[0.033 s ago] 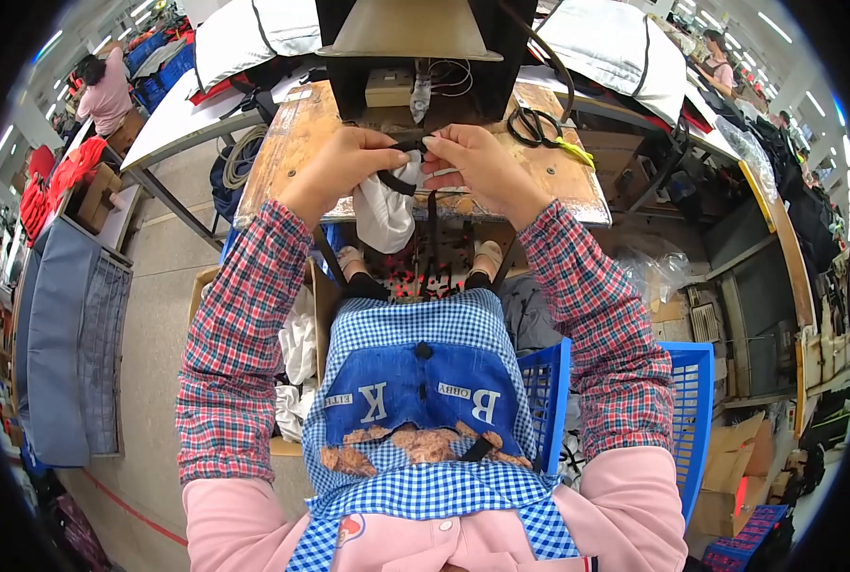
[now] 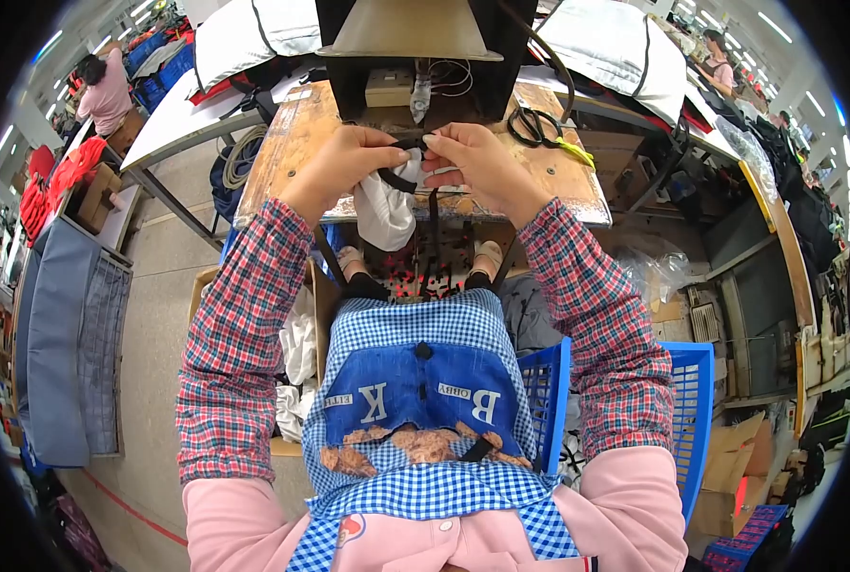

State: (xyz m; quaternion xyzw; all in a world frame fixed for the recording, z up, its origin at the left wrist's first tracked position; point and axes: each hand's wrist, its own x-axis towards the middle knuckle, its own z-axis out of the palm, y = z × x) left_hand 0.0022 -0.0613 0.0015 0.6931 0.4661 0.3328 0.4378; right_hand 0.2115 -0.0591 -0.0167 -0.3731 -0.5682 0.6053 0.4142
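At the front of the wooden table, my left hand (image 2: pixel 342 169) is closed in a pinch on the black edging (image 2: pixel 401 180) of a white fabric piece (image 2: pixel 384 221). The white cloth hangs down below that hand, over the table's front edge. Close on its right, my right hand (image 2: pixel 483 168) has thumb and forefinger pressed together at the same black edging, its other fingers curled beneath. The fingers partly hide the spot between the two hands. A thin black strap (image 2: pixel 433 229) hangs just below my right fingers.
A dark machine housing with a beige hood (image 2: pixel 408 29) stands right beyond my hands. Black-handled scissors (image 2: pixel 534 126) lie on the worn wooden table (image 2: pixel 282 157). A blue basket (image 2: pixel 689 419) is at my right, a carton of white cloth (image 2: pixel 296 334) at my left.
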